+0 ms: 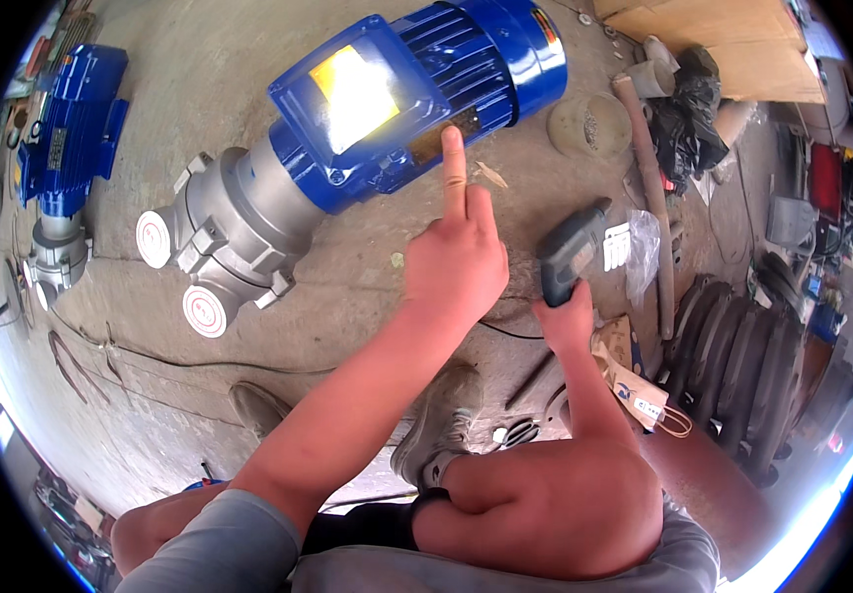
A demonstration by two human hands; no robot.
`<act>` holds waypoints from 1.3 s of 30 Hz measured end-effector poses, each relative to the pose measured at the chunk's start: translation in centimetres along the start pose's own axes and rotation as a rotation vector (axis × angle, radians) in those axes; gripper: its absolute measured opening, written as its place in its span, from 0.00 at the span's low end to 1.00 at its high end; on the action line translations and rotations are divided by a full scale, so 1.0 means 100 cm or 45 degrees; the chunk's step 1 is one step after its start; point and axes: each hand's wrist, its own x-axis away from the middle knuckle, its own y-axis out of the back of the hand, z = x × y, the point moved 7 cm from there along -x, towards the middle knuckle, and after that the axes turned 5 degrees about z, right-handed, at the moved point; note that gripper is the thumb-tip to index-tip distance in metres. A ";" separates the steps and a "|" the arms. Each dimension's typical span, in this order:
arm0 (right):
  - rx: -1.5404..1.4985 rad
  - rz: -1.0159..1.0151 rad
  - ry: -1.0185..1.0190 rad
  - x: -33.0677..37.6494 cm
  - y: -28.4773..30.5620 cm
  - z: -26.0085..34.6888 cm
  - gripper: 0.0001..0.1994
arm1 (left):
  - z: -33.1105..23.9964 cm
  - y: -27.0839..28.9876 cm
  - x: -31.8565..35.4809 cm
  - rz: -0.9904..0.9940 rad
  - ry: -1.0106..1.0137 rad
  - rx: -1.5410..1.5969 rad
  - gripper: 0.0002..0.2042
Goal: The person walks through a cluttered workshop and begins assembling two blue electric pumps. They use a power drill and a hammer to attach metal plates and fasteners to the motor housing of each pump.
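A large blue electric motor (461, 59) with a silver metal pump housing (266, 203) lies across the floor in front of me. My left hand (458, 257) reaches up to it, index finger stretched out and its tip at a dark, brownish nameplate (428, 148) on the motor's side. The other fingers are curled in, and nothing shows in them. Beside it, lower right, my right hand (567, 314) is wrapped round the handle of a dark grey-green power drill (572, 242). The drill is apart from the motor, its nose tilted up and right.
A second blue motor-pump (76, 128) stands at the far left. A plastic tub (589, 127), black bag (693, 119), long pipe (646, 188) and clear bag (644, 252) lie right. Dark curved parts (737, 366) are stacked nearer. A cable (199, 366) crosses the floor by my shoes (436, 425).
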 end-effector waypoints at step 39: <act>-0.283 0.473 1.128 0.080 0.091 0.178 0.26 | 0.042 -0.039 -0.005 -0.342 -0.291 0.489 0.21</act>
